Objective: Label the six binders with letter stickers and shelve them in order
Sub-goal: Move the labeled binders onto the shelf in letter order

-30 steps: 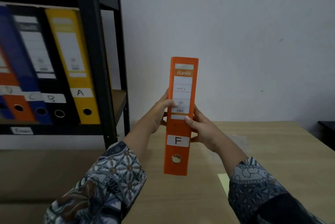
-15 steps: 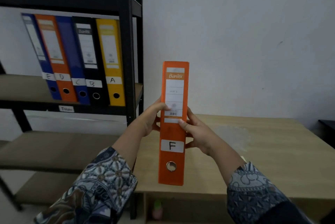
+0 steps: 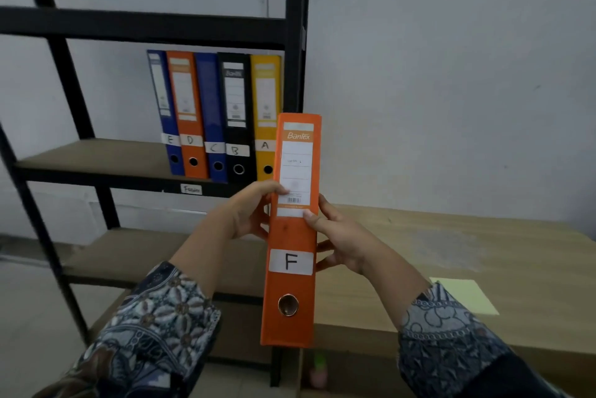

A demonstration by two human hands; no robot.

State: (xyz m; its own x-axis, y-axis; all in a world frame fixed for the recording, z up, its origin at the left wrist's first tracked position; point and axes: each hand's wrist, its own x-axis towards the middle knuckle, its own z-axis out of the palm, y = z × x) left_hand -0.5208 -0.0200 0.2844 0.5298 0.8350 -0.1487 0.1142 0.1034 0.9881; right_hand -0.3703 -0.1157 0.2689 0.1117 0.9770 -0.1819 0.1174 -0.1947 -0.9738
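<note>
A: Both hands, the left hand (image 3: 254, 214) and the right hand (image 3: 342, 243), grip the orange F binder (image 3: 292, 326) upright in the air, in front of the shelf (image 3: 96, 156).
B: I'd slot it just left of the blue E binder (image 3: 167, 127), spine outward, steadying that row as it slides in.

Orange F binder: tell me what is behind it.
Behind the F binder, the yellow A binder on the shelf shows, lower right edge covered. The shelf post and table are partly hidden, as are fingers of the left hand and right hand.
</note>
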